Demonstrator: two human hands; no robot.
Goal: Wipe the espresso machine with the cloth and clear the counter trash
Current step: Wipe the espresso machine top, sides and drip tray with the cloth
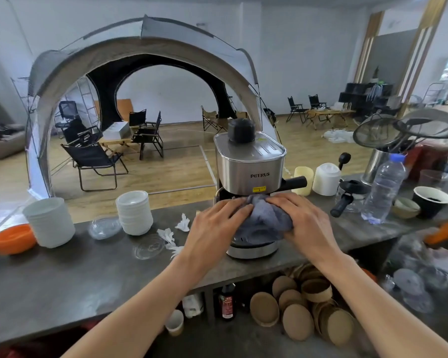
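Both hands on 1 grey cloth (263, 218), bunched and pressed into the brew bay of the steel espresso machine (250, 161), just above the drip tray. Left hand (215, 223) laid flat over the cloth's left side, fingers extended, not curled. Right hand (305, 223) cupped over the cloth's right side, fingers bent around the fabric, gripping it. Machine standing upright at the back edge of the dark counter (62, 275), black portafilter handle (294, 183) sticking out to the right. Crumpled tissue scraps (172, 235), 3 or so, lying on the counter just left of the left hand, untouched. 2 clear plastic lids (149, 246) near the scraps. 2 stacks of white bowls (135, 211) further left. Clear water bottle (383, 188) upright to the right of the machine, well apart from the hands.
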